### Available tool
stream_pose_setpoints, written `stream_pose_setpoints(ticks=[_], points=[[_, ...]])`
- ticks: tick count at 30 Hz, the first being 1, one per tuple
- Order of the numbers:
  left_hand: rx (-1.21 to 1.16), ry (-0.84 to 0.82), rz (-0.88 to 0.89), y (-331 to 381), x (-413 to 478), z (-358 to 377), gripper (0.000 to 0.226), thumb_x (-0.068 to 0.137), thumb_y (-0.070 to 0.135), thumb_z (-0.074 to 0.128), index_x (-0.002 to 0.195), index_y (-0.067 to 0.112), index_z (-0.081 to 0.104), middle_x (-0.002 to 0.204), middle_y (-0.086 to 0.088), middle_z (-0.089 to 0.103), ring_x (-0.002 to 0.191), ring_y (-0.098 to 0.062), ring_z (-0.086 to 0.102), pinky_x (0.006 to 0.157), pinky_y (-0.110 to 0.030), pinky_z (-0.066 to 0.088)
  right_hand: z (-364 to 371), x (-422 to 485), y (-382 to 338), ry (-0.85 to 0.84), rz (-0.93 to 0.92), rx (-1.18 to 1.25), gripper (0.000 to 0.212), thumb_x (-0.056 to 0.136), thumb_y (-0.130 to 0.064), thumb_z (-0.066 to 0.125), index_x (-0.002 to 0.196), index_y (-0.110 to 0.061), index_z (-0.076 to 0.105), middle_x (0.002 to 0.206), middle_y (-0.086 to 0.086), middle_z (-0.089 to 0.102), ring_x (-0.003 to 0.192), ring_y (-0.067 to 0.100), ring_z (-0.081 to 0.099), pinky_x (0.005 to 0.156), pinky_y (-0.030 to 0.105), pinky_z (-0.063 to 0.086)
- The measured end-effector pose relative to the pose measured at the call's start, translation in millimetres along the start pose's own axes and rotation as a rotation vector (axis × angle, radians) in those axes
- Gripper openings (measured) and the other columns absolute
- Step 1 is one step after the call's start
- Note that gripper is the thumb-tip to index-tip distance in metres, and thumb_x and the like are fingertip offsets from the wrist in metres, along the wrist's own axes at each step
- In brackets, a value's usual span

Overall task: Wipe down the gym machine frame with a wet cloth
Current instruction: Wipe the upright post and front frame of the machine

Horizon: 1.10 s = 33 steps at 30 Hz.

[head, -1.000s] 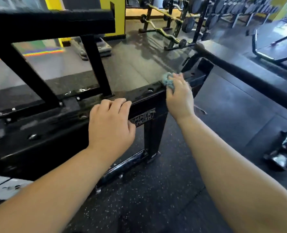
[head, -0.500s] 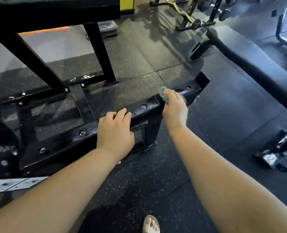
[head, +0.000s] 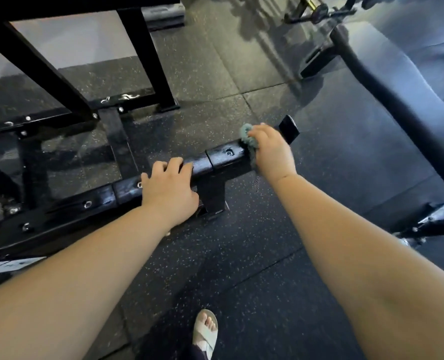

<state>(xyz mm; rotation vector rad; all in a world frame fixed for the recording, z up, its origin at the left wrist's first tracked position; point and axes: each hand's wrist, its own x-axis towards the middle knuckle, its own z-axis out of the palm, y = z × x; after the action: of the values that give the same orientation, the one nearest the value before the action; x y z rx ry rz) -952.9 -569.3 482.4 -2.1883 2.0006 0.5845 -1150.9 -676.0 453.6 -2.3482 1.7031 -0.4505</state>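
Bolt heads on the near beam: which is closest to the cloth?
The bolt head just left of the cloth gripped by the right hand; the others lie along the frame beam at or past the left hand.

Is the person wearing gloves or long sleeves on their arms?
No. The left forearm and the right forearm are bare, with no sleeve in view. The left grip and the right grip wear no gloves, and neither wrist has a watch or band.
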Motion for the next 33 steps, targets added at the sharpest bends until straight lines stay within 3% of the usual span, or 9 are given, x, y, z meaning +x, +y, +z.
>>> stream_pose_setpoints(ticks=[3,7,14,19,22,24,27,30,33], points=[[0.003,-0.024,-0.029,3,-2,0,0.062,0.091,0.037,0.049,0.146,0.021,0.026,0.154,-0.001,0.016,0.136,-0.032,0.018,0.11,-0.055,0.024,-4,8,21,0.047,0.171,0.003,0.042,0.092,-0.001,0.048,0.134,-0.004,0.05,0.143,0.009,0.043,0.134,0.026,0.035,0.109,0.038,0.033],[-0.047,-0.004,-0.075,13,-2,1,0.061,0.09,0.037,0.05,0.144,0.021,0.026,0.153,-0.002,0.018,0.135,-0.033,0.018,0.11,-0.059,0.021,10,1,-8,0.087,0.28,0.073,0.038,0.091,-0.003,0.045,0.127,-0.01,0.056,0.135,0.004,0.051,0.121,0.024,0.044,0.092,0.034,0.039],[-0.009,-0.037,-0.051,12,-9,4,0.069,0.089,0.038,0.05,0.149,0.032,0.016,0.158,-0.004,0.006,0.142,-0.034,0.006,0.113,-0.059,0.013,12,-22,-23,-0.12,-0.354,0.121,0.047,0.072,0.012,0.059,0.116,-0.006,0.066,0.127,0.013,0.06,0.113,0.034,0.057,0.086,0.043,0.051],[0.005,-0.108,-0.027,10,-9,-2,0.069,0.091,0.039,0.047,0.149,0.036,0.011,0.159,-0.001,0.0,0.143,-0.032,0.001,0.115,-0.056,0.011,-1,15,23,0.012,0.147,0.079,0.043,0.09,0.003,0.044,0.13,-0.009,0.055,0.137,0.006,0.05,0.121,0.027,0.048,0.096,0.04,0.044],[0.014,-0.12,-0.019,5,-9,-2,0.069,0.091,0.041,0.046,0.15,0.036,0.01,0.159,0.0,-0.002,0.143,-0.031,0.0,0.115,-0.056,0.011,9,13,5,0.081,0.267,0.136,0.034,0.093,-0.006,0.047,0.126,-0.011,0.054,0.134,0.002,0.051,0.119,0.022,0.048,0.094,0.033,0.042],[0.027,-0.117,-0.016,4,-8,-1,0.069,0.091,0.043,0.045,0.149,0.036,0.01,0.158,0.0,-0.002,0.143,-0.031,0.0,0.115,-0.056,0.012,20,4,-18,0.09,0.21,0.137,0.033,0.091,-0.005,0.051,0.122,-0.013,0.058,0.13,0.0,0.054,0.118,0.021,0.048,0.093,0.03,0.043],[0.047,-0.123,-0.047,11,-6,-2,0.069,0.09,0.045,0.047,0.148,0.033,0.013,0.158,-0.004,-0.001,0.142,-0.033,0.002,0.113,-0.059,0.014,27,-10,-45,-0.013,-0.084,0.176,0.049,0.078,0.013,0.052,0.119,-0.01,0.064,0.127,0.006,0.06,0.116,0.027,0.054,0.091,0.034,0.045],[0.023,-0.164,-0.09,25,-2,-5,0.068,0.089,0.048,0.047,0.146,0.026,0.017,0.157,-0.009,-0.002,0.142,-0.04,-0.001,0.11,-0.065,0.014,14,-3,-23,-0.022,-0.292,0.075,0.053,0.068,0.02,0.054,0.112,-0.006,0.068,0.12,0.014,0.064,0.106,0.033,0.062,0.081,0.039,0.053],[0.022,-0.197,-0.116,34,-1,-1,0.073,0.09,0.049,0.047,0.147,0.023,0.01,0.156,-0.013,-0.012,0.141,-0.045,-0.009,0.108,-0.068,0.009,-2,10,18,-0.019,0.006,-0.014,0.049,0.078,0.016,0.049,0.119,-0.007,0.064,0.13,0.009,0.057,0.115,0.03,0.054,0.093,0.04,0.048]])
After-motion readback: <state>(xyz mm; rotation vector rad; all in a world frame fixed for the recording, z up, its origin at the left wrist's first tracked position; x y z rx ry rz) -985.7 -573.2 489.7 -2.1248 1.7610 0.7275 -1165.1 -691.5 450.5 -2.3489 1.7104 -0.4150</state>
